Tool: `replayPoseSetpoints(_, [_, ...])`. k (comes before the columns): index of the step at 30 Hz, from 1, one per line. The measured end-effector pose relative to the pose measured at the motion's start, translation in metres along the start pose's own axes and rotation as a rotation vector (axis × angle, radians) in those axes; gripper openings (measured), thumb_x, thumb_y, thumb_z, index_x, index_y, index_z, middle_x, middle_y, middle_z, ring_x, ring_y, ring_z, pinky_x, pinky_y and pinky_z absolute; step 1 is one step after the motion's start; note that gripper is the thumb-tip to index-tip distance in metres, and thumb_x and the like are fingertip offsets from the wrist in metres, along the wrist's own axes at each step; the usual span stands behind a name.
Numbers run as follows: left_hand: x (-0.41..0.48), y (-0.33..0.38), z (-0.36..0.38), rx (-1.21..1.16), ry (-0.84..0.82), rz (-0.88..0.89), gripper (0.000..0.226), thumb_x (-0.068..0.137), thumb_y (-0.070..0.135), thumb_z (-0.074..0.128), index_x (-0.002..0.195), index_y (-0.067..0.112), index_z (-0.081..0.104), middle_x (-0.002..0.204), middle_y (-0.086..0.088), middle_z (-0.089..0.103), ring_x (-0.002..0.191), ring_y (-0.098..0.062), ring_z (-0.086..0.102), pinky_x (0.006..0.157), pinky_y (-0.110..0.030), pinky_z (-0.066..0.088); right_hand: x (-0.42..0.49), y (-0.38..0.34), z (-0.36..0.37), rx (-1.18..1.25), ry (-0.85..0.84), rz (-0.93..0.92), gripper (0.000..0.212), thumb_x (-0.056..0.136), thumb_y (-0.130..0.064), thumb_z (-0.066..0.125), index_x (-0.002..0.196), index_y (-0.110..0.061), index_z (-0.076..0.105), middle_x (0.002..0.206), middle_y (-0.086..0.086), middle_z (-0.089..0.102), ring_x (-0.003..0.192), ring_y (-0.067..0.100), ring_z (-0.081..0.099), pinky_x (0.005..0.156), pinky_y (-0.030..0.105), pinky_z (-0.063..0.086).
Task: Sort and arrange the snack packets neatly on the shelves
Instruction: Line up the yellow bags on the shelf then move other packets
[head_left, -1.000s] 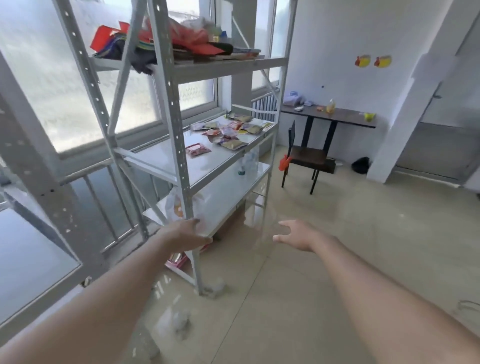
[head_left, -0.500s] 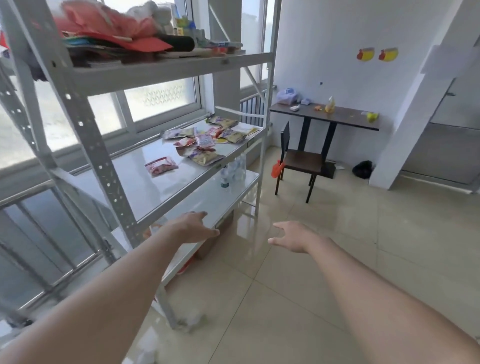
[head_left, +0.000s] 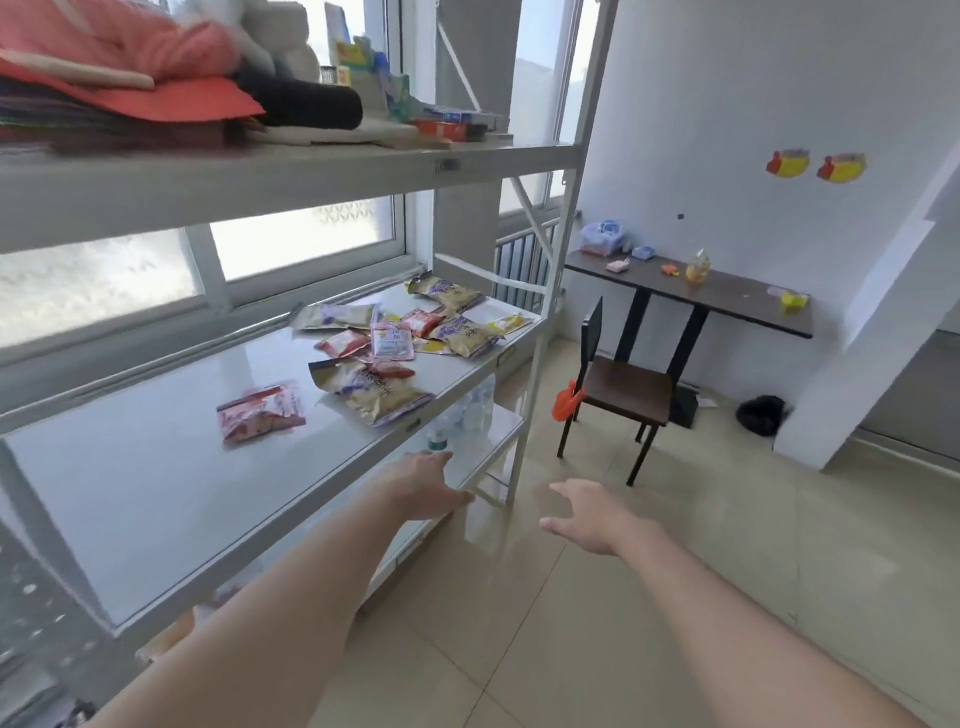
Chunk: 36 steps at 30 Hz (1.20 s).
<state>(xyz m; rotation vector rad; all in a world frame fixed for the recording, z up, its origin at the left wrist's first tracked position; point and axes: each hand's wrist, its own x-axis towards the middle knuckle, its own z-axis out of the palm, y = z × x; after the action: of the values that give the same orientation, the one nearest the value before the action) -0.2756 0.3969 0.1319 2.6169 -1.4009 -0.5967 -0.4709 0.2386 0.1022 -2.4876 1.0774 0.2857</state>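
A white metal shelf unit stands on the left; its middle shelf carries several snack packets. A pink packet lies alone toward the near end. A gold packet lies to its right, and a loose pile of gold, red and pink packets covers the far end. My left hand reaches forward, fingers straight, just below and in front of the middle shelf's front edge, holding nothing. My right hand hovers over the floor with fingers spread, empty.
The top shelf holds red cloth, a black roll and small boxes. Water bottles stand on the lower shelf. A dark chair and a dark table with small items stand at the far wall. Tiled floor lies to the right.
The view has moved closer to the shelf and along it, so the packets appear nearer. Both hands stay extended and empty, the left now beside the middle shelf's front edge.
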Motion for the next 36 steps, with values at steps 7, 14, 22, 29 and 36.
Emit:
replayPoseSetpoints(7, [0.112, 0.017, -0.005, 0.0, -0.012, -0.11, 0.081, 0.084, 0.067, 0.051, 0.152, 0.031, 0.026, 0.157, 0.001, 0.033, 0.141, -0.024, 0.034, 0.109, -0.041, 0.037, 0.133, 0.02, -0.043, -0.044, -0.057, -0.144, 0.071, 0.089, -0.051, 0.058, 0.149, -0.023, 0.034, 0.154, 0.001, 0.036, 0.141, 0.021, 0.034, 0.114, 0.037, 0.029])
replayPoseSetpoints(14, [0.203, 0.017, -0.008, -0.105, 0.021, -0.372, 0.083, 0.084, 0.067, 0.052, 0.152, 0.027, 0.028, 0.157, 0.001, 0.031, 0.142, -0.022, 0.032, 0.114, -0.04, 0.032, 0.278, 0.045, -0.093, -0.122, -0.135, -0.314, 0.073, 0.087, -0.057, 0.058, 0.149, -0.027, 0.034, 0.154, 0.0, 0.037, 0.139, 0.022, 0.037, 0.113, 0.042, 0.033])
replayPoseSetpoints(22, [0.244, -0.02, -0.014, -0.18, 0.142, -0.699, 0.076, 0.085, 0.063, 0.053, 0.149, 0.028, 0.033, 0.155, -0.002, 0.035, 0.144, -0.026, 0.025, 0.111, -0.042, 0.032, 0.413, 0.0, -0.132, -0.266, -0.149, -0.521, 0.076, 0.085, -0.058, 0.058, 0.149, -0.025, 0.033, 0.153, -0.001, 0.039, 0.138, 0.02, 0.039, 0.11, 0.04, 0.036])
replayPoseSetpoints(29, [0.276, -0.089, -0.027, -0.151, 0.316, -0.945, 0.088, 0.081, 0.075, 0.048, 0.15, 0.024, 0.028, 0.155, -0.006, 0.029, 0.139, -0.029, 0.031, 0.11, -0.046, 0.035, 0.518, -0.079, -0.133, -0.337, -0.029, -0.675, 0.064, 0.085, -0.057, 0.053, 0.14, -0.025, 0.044, 0.145, 0.004, 0.046, 0.131, 0.026, 0.043, 0.107, 0.042, 0.036])
replayPoseSetpoints(36, [0.313, -0.122, -0.023, -0.13, 0.295, -1.078, 0.112, 0.066, 0.095, 0.035, 0.154, 0.03, 0.011, 0.163, -0.004, 0.006, 0.146, -0.033, 0.016, 0.111, -0.055, 0.029, 0.597, -0.106, -0.121, -0.39, -0.075, -0.564, 0.091, 0.078, -0.075, 0.051, 0.153, -0.038, 0.013, 0.163, 0.007, 0.005, 0.143, 0.035, 0.025, 0.112, 0.049, 0.032])
